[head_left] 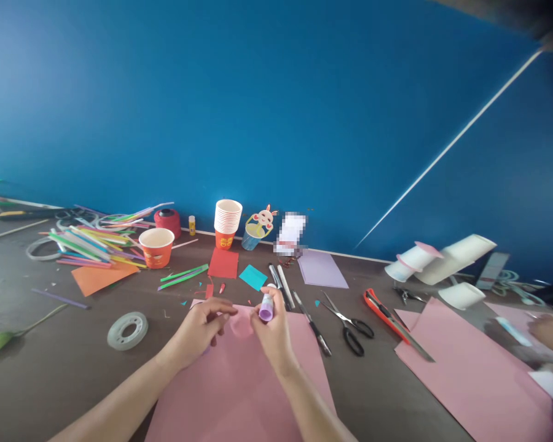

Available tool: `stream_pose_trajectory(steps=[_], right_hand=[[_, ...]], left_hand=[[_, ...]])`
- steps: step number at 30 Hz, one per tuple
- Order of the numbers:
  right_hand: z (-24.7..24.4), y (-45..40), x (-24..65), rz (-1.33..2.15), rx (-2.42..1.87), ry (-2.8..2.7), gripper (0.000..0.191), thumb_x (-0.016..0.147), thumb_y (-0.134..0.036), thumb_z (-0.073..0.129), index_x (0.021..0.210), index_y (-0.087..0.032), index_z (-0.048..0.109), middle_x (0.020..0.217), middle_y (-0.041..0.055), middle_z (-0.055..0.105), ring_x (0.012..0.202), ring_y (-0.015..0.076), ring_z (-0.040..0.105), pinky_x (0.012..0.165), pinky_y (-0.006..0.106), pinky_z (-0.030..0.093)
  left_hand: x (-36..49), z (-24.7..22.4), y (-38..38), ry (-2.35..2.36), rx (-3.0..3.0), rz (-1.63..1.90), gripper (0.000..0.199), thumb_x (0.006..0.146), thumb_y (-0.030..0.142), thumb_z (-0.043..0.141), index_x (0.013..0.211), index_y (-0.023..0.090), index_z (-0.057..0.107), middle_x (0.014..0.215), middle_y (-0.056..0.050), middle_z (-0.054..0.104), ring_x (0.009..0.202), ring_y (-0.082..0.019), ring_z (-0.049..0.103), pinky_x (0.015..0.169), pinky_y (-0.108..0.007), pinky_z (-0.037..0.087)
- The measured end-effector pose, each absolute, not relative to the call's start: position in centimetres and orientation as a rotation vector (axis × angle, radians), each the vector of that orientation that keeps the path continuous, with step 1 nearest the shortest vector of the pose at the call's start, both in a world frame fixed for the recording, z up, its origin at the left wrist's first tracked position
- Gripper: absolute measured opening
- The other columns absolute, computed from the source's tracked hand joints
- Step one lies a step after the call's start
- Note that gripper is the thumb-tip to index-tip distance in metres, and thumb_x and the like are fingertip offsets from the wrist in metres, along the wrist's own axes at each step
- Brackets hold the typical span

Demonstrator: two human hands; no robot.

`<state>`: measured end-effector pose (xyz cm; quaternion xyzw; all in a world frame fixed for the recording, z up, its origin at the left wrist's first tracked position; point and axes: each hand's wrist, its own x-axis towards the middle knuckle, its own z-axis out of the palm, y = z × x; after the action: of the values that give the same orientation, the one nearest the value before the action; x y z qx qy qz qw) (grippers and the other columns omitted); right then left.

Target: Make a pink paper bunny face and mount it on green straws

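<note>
My right hand (276, 337) is closed around a glue stick (266, 308) with a purple end, tilted above a sheet of pink paper (239, 393). Close to it on the left is my left hand (203, 328), its fingers curled in toward the thumb. A bit of purple shows under that palm, and I cannot make out what it is. Between the two hands a small round pink piece (242, 325) rests over the sheet, near its far edge.
Scissors (350, 322), a craft knife (391, 322) and pens (283, 285) lie to the right. Leftward are a tape roll (128, 331), an orange cup (156, 250) and colourful strips (92, 242). Stacked cups (228, 224) stand by the blue wall. Another person's hand (550, 334) works far right.
</note>
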<state>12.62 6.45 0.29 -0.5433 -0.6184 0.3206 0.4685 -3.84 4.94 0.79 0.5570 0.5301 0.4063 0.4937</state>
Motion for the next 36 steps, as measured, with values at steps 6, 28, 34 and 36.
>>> stream_pose_trajectory(steps=[6, 28, 34, 36], right_hand=[[-0.3, 5.9, 12.8, 0.557, -1.516, -1.834, 0.047, 0.068, -0.011, 0.044, 0.114, -0.023, 0.041, 0.095, 0.0025, 0.061, 0.078, 0.0181, 0.059, 0.066, 0.027, 0.043], [0.6, 8.5, 15.7, 0.507, -1.366, -1.701, 0.063, 0.079, -0.013, 0.039, 0.138, -0.021, 0.017, 0.131, 0.0102, 0.041, 0.116, 0.02, 0.043, 0.093, 0.037, 0.037], [-0.1, 9.4, 15.4, 0.673, -1.382, -1.512, 0.028, 0.071, -0.014, 0.044, 0.099, -0.016, 0.048, 0.086, 0.0062, 0.059, 0.078, 0.0175, 0.057, 0.074, 0.031, 0.044], [0.1, 9.4, 15.3, 0.673, -1.37, -1.507, 0.012, 0.071, -0.016, 0.045, 0.083, -0.018, 0.048, 0.076, 0.0022, 0.057, 0.069, 0.0158, 0.054, 0.066, 0.027, 0.043]], left_hand=[[-4.1, 1.4, 5.2, 1.401, 1.351, 0.995, 0.029, 0.075, 0.031, 0.047, 0.092, 0.016, 0.066, 0.084, -0.005, 0.064, 0.041, -0.006, 0.045, 0.044, -0.022, 0.038], [-4.3, 0.8, 5.2, 1.408, 1.469, 0.987, 0.03, 0.078, 0.034, 0.047, 0.093, 0.017, 0.067, 0.086, -0.005, 0.064, 0.043, -0.007, 0.047, 0.045, -0.023, 0.04], [-4.3, 0.7, 5.1, 1.402, 1.462, 0.954, 0.03, 0.077, 0.032, 0.048, 0.095, 0.017, 0.066, 0.082, -0.004, 0.064, 0.046, -0.009, 0.048, 0.045, -0.022, 0.041], [-4.2, 0.8, 5.2, 1.387, 1.432, 0.967, 0.031, 0.075, 0.032, 0.049, 0.097, 0.016, 0.064, 0.083, -0.005, 0.065, 0.053, -0.011, 0.051, 0.044, -0.022, 0.041]])
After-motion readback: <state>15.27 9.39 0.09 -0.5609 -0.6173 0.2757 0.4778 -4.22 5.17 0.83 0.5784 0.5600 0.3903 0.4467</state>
